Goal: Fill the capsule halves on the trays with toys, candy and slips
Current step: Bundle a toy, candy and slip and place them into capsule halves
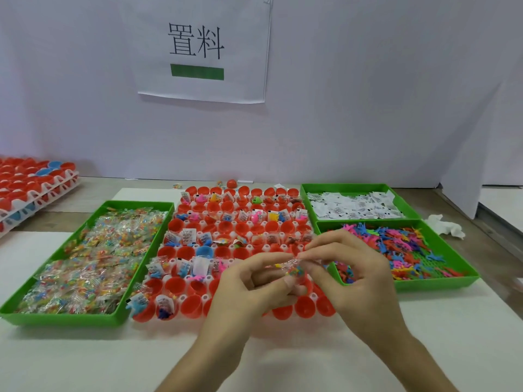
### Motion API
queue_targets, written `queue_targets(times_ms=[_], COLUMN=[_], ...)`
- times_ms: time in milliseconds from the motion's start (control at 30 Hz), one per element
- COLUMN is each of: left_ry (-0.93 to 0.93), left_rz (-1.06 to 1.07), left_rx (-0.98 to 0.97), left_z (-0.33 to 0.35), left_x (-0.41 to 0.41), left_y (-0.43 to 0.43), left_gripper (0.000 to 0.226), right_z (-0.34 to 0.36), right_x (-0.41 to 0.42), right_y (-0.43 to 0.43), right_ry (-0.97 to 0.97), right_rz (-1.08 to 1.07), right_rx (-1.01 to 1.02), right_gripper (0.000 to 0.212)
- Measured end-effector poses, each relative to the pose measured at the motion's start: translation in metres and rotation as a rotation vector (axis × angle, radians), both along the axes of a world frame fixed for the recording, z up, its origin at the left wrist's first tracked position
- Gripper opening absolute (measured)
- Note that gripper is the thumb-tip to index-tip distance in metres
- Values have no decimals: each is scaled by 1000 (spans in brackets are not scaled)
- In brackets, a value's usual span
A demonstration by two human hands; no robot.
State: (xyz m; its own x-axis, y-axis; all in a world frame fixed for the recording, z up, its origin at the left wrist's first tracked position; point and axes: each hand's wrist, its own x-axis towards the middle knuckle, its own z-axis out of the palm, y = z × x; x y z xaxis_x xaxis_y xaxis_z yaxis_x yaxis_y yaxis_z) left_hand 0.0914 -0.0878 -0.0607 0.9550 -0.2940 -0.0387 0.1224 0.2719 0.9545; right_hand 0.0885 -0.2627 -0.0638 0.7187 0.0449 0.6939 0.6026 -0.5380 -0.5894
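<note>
We see the left hand (249,284) and the right hand (348,267) pinching the two ends of one candy packet (291,268). Its long axis runs roughly side to side between them, just above the near right rows of the capsule halves (192,305).

On the pale tabletop (85,363), from the left, sit stacked trays (34,190) of red and blue halves and a green plastic bin (62,318) heaped with crinkly clear candy packets (93,258). Next comes the white moulded tray (206,297), where many of the round red cups hold toys and slips. Then there are two green bins: the far one (345,186) holds white printed slips (356,207), the near one (435,282) spiky, many-coloured toys (402,244). A crumpled tissue (447,226) lies beyond.

A paper sign (198,49) (two characters over a green bar) hangs on the plain wall.
</note>
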Motion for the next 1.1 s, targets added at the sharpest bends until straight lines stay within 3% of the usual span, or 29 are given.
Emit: queue_targets(times_ms=[100,300,467,567,667,767,967,1100], left_ry=[41,-11,-108,-154,-146,-147,-226,-223], left_rz=[-37,54,82,116,111,86,93,113], left_rx=[-80,-70,-47,-17,-3,-4,106,137], left_z=[1,-2,-1,-2,-5,-4,-8,-7], left_x=[-1,1,-2,-4,-5,-6,-7,-5], left_y=[0,1,0,-2,-4,-5,-5,-6], left_gripper=[31,24,23,20,23,14,29,35], right_z=[-3,-1,10,11,4,-8,-17,-18], right_x=[1,-1,2,11,20,26,25,26], right_y=[-2,-4,-11,-31,-63,-93,-102,-100], right_ry=[-67,100,454,405,285,401,660,698], right_rz=[9,125,372,185,-237,-517,-384,-384], right_rx=[-136,-146,306,479,280,-62,-262,-366], right_gripper=[9,20,27,27,30,26,17,13])
